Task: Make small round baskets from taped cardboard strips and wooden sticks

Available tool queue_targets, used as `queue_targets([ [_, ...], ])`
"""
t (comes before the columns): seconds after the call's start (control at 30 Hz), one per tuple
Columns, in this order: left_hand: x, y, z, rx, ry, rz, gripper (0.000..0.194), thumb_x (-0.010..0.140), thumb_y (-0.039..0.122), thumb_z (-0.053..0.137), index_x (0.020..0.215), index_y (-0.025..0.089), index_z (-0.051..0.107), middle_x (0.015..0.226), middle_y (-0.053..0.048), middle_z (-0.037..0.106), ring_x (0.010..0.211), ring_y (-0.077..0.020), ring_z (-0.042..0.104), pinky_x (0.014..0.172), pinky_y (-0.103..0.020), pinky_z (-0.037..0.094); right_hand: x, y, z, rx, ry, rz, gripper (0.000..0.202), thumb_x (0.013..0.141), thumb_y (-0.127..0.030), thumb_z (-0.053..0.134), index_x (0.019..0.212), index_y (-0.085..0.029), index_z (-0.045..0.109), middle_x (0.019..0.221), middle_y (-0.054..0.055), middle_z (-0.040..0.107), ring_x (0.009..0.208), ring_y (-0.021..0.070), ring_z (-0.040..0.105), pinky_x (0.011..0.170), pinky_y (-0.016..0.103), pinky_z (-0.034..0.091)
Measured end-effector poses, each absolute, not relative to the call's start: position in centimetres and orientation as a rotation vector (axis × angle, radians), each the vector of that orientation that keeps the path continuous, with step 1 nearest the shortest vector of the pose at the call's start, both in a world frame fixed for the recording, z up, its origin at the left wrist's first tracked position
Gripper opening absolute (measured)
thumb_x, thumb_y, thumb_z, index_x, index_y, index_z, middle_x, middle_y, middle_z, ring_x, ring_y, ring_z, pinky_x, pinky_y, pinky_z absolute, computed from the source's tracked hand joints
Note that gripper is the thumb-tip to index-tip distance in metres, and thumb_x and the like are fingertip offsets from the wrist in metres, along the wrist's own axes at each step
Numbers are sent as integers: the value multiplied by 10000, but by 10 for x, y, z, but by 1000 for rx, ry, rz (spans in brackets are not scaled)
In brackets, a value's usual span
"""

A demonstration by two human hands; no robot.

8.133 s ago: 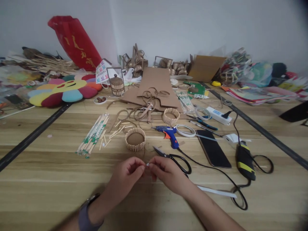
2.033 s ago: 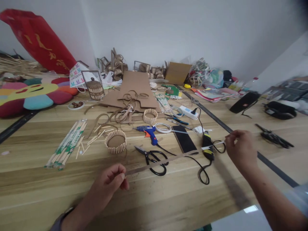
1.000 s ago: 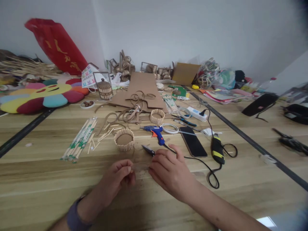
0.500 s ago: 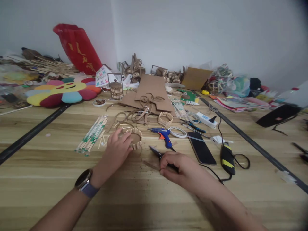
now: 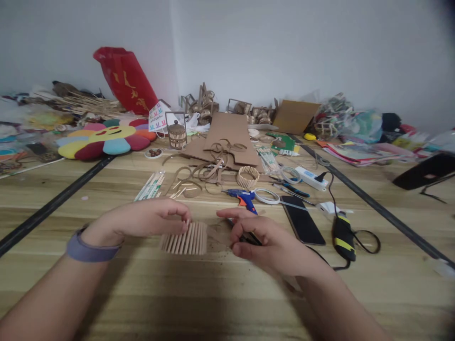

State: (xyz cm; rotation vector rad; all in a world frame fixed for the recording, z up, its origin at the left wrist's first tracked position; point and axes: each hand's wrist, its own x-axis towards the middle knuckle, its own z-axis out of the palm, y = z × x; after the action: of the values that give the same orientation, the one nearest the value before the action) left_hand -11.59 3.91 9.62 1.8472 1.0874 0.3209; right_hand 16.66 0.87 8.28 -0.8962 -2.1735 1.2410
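In the bare left hand (image 5: 142, 218), a round beige wooden-stick ring (image 5: 190, 239); between ring and bare right hand (image 5: 272, 244), a flat brown strip (image 5: 216, 235). Behind the right hand, a blue plastic glue gun (image 5: 248, 199); right of that, a rectangular black phone (image 5: 304, 220). Farther back, flat brown cardboard (image 5: 231, 129), right of a multicoloured flower-shaped fabric cushion (image 5: 111, 134).

- Scissors (image 5: 251, 236): mostly hidden behind the right hand (image 5: 272, 241).
- Ring of sticks (image 5: 192, 239): blurred, partly covered by the left hand (image 5: 149, 218).
- Brown strip (image 5: 217, 235): blurred; cannot tell whether the right hand grips it.
- Packet of sticks (image 5: 150, 185): lower end hidden behind the left hand.
- Black device (image 5: 424, 171): cut off at the right edge.
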Motion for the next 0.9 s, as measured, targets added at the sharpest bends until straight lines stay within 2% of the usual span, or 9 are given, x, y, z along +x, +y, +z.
queue_targets([
  [0.1,-101,37,97,1751,934,293,122,696,358,736,692,236,741,701,-1,673,702,-214,583,647,-246,467,163,10,85,-781,-2198,1401,29,833,-208,695,807,-197,689,1220,85,660,1212,235,570,957,355,444],
  [0.2,-88,38,92,1688,856,312,160,703,385,717,715,227,735,754,-11,681,741,-223,589,683,-264,473,161,9,80,-780,-2117,1621,73,804,-245,715,773,-189,682,906,24,689,886,174,635,806,296,475],
  [0.27,-81,40,86,1643,867,380,204,712,408,709,761,212,738,812,-23,690,781,-222,595,710,-267,473,161,8,75,-858,-1961,1727,153,783,-309,739,746,-182,663,798,-2,642,741,139,576,699,261,451],
  [0.43,-65,34,54,1118,1119,898,319,770,472,696,951,213,650,1047,-50,656,1044,-220,588,834,-287,494,163,5,72,-936,-1560,1780,365,734,-487,789,704,-170,610,677,-30,537,604,104,442,561,228,341],
  [0.53,-57,20,32,897,1077,899,455,813,595,607,1088,236,556,1193,-84,602,1014,-239,630,789,-365,549,162,4,76,-977,-1410,1717,379,723,-488,804,697,-178,586,617,-56,502,562,93,409,539,219,311],
  [0.63,-46,2,18,671,781,761,585,770,672,646,1171,257,548,1253,-88,598,1013,-256,640,755,-383,567,157,2,77,-1012,-1337,1658,392,706,-487,819,692,-180,577,612,-65,490,557,86,397,539,215,306],
  [0.7,-38,-9,14,597,648,741,599,749,656,693,1174,257,558,1178,-69,631,978,-233,637,762,-381,572,152,-2,75,-1023,-1338,1640,395,712,-493,814,694,-175,580,637,-56,511,572,86,413,557,215,325],
  [0.8,-28,-17,13,517,603,805,517,757,557,746,1127,242,570,1005,-31,664,873,-189,637,796,-383,573,144,-9,73,-1025,-1349,1690,389,752,-521,774,719,-183,584,662,-36,553,605,107,481,596,228,396],
  [0.9,-25,-17,14,472,598,858,541,748,489,765,1179,250,544,1042,-40,670,875,-199,639,778,-381,578,153,-20,80,-1078,-1381,1660,354,782,-518,751,739,-195,611,825,22,649,772,163,595,722,280,483],
])
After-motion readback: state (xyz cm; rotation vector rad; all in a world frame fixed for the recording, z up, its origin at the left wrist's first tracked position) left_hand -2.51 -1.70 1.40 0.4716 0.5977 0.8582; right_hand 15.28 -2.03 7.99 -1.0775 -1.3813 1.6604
